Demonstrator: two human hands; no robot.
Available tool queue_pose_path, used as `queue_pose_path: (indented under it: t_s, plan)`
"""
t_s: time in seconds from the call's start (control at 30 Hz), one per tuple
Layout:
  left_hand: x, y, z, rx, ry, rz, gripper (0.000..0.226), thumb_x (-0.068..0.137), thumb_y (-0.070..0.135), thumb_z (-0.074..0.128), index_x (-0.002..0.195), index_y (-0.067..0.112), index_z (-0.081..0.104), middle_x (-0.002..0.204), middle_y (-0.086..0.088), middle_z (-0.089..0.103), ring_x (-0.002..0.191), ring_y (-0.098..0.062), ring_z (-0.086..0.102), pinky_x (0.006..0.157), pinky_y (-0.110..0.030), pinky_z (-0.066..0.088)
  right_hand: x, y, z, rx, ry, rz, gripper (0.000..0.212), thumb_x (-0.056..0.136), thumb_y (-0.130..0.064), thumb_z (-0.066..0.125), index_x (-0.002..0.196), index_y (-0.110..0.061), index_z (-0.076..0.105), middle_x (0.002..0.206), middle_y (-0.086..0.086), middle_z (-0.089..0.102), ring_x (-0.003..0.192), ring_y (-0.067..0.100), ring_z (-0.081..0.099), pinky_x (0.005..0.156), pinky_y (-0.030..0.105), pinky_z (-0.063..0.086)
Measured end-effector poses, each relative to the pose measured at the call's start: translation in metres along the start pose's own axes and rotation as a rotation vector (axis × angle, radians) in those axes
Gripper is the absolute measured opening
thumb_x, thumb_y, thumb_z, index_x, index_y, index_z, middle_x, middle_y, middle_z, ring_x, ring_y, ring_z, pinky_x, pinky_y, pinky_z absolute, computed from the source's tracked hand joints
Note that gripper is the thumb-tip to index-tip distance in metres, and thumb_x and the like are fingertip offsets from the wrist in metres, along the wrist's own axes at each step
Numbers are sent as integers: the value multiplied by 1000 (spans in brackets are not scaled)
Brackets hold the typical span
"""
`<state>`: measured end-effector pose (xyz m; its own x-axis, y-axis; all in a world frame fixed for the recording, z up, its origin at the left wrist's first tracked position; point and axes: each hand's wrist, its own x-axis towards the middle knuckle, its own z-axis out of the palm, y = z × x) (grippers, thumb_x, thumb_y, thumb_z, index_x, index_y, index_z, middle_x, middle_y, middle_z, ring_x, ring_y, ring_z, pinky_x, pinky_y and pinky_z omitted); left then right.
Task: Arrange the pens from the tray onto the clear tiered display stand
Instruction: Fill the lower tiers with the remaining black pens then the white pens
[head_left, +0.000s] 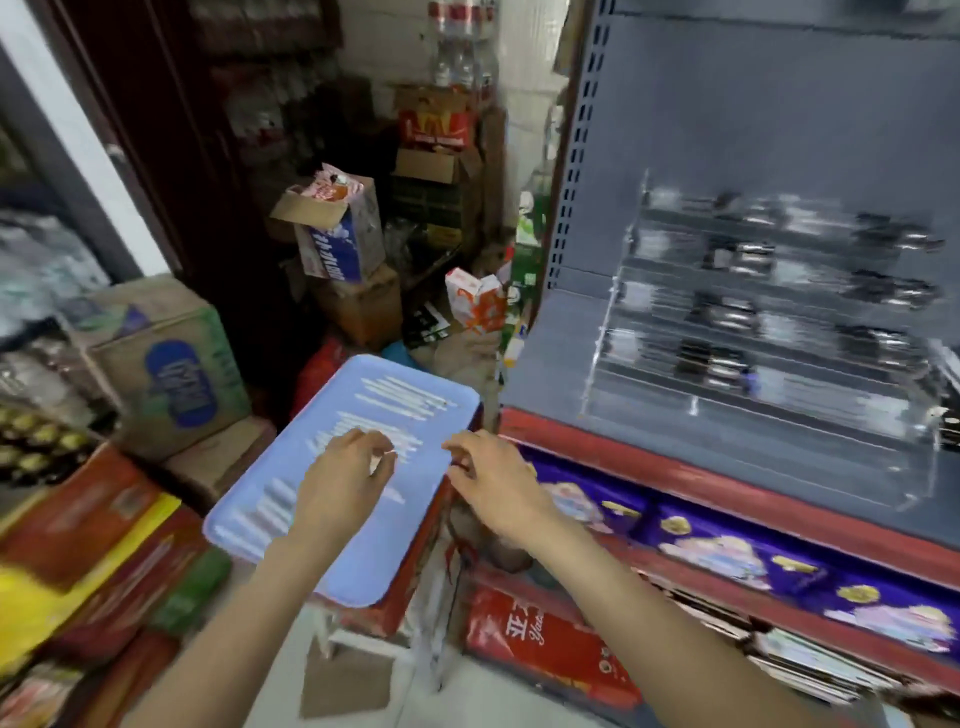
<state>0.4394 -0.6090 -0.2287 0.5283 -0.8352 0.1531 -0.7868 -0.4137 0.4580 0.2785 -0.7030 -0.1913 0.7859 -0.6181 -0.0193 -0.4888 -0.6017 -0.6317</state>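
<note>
A light blue tray (395, 551) rests on red boxes at the centre and holds several white pens (400, 402) in loose rows. My left hand (343, 478) hovers over the tray's middle with fingers curled down onto a white pen (387, 457); motion blur hides whether it grips it. My right hand (493, 483) is at the tray's right edge, fingers loosely bent, holding nothing that I can see. The clear tiered display stand (753, 332) sits on the grey shelf at the right, with several dark pens lying on its steps.
Cardboard boxes (171, 374) and stacked goods crowd the left and back. A red shelf edge (727, 483) runs below the stand, with purple snack packs (727, 551) beneath it. A perforated grey upright (576, 145) borders the shelf's left side.
</note>
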Motion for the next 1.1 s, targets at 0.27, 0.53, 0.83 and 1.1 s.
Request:
queue_pose_path:
  t_s: [0.27, 0.53, 0.83, 1.1]
  plan:
    - [-15, -176, -4, 203, -412, 27, 53, 98, 23, 42, 146, 11, 25, 155, -9, 20, 143, -22, 21, 115, -35, 22, 56, -40, 145, -60, -288, 141, 53, 99, -21, 44, 147, -12, 25, 155, 8, 24, 141, 23, 25, 114, 33, 21]
    - [-28, -212, -1, 231, -595, 48, 62, 101, 35, 29, 149, 18, -6, 157, 1, -12, 146, -18, -9, 117, -38, 4, 78, -58, 208, -210, -205, 155, 33, 99, -19, 43, 131, -13, 50, 133, 10, 43, 124, 26, 39, 96, 40, 41]
    - [-20, -226, 4, 25, -378, 47, 50, 95, 23, 50, 142, 15, 36, 154, -4, 23, 142, -23, 23, 111, -34, 27, 103, -59, 214, -286, -218, 272, 17, 95, -18, 54, 101, -3, 58, 114, 15, 43, 108, 32, 45, 90, 40, 44]
    - [-8, -224, 3, 68, -318, 59, 23, 90, 25, 57, 113, 21, 63, 120, -3, 47, 114, -24, 43, 89, -32, 33, 109, -59, 208, -248, -323, 350, 22, 95, -16, 52, 77, -9, 42, 113, 14, 40, 111, 31, 44, 91, 39, 45]
